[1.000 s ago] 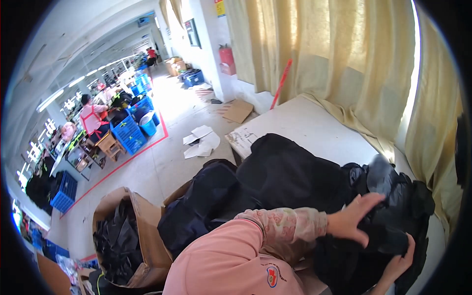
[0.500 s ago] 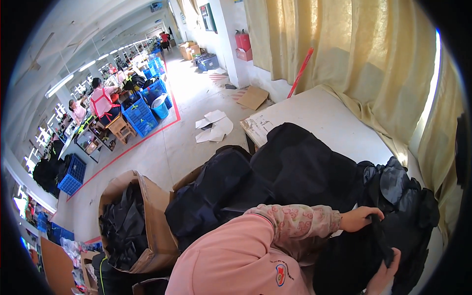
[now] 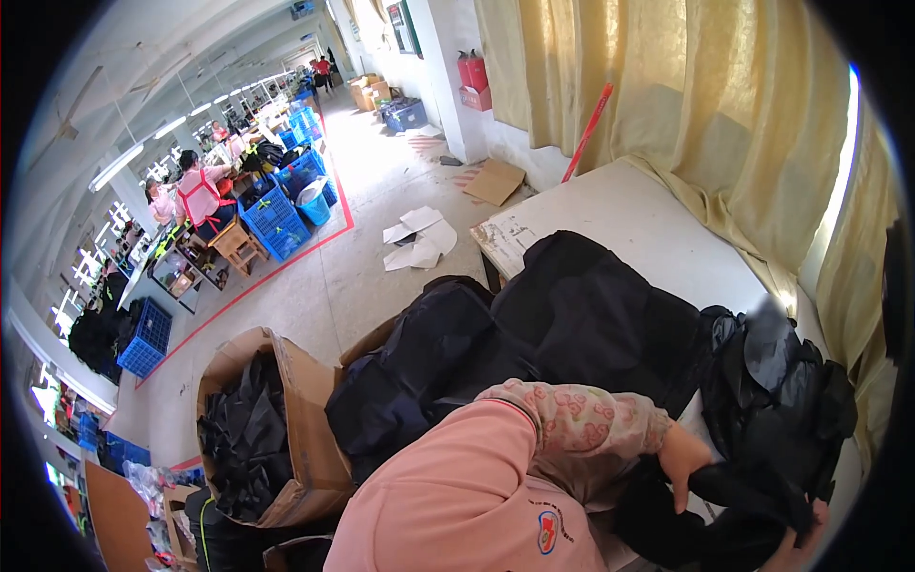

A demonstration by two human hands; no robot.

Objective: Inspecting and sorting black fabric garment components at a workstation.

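Note:
My left hand point(image 3: 682, 459), at the end of a floral sleeve, is closed around a fold of a black garment point(image 3: 753, 496) at the near edge of the white table point(image 3: 620, 205). Only a sliver of my right hand point(image 3: 799, 551) shows at the lower right rim, under the same garment, which is stretched between both hands. Its fingers are mostly hidden by the cloth. A heap of shiny black garments point(image 3: 777, 391) lies just beyond my hands, and larger dark garments point(image 3: 572, 305) cover the table to the left.
A cardboard box point(image 3: 310, 448) stuffed with black cloth stands on the floor at lower left. Papers point(image 3: 419, 243) and flat cardboard point(image 3: 496, 181) lie on the concrete floor. Yellow curtains point(image 3: 724, 105) hang behind the table. Farther off, people sit at work tables beside blue crates point(image 3: 276, 214).
My left hand, spread open on top of the pile a second ago, has come down toward me and closed on the black garment. My right hand has dropped lower, almost out of view.

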